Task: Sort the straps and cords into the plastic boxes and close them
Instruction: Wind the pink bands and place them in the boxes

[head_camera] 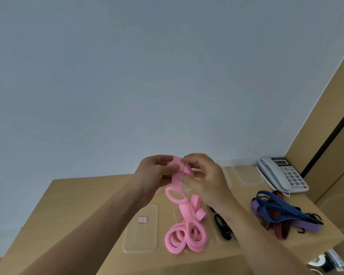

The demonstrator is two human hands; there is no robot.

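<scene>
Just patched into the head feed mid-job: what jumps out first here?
The pink strap dominates: both hands, left hand and right hand, pinch its top end above the wooden table, its loops trailing down to the tabletop. To the right lies a tangle of blue, dark red and purple cords, with a grey desk phone behind it.

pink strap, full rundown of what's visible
The pink strap is one long flat band, matte and soft-looking like foam or rubbery elastic, with oval loop openings along it. Its upper end is raised above the wooden table, pinched between the left hand and the right hand, fingers curled round it. From there it hangs down, one loop just below the hands, and the lower part lies bunched in several round loops on the table, beside a clear plastic lid. What lies beneath it is unclear.
</scene>
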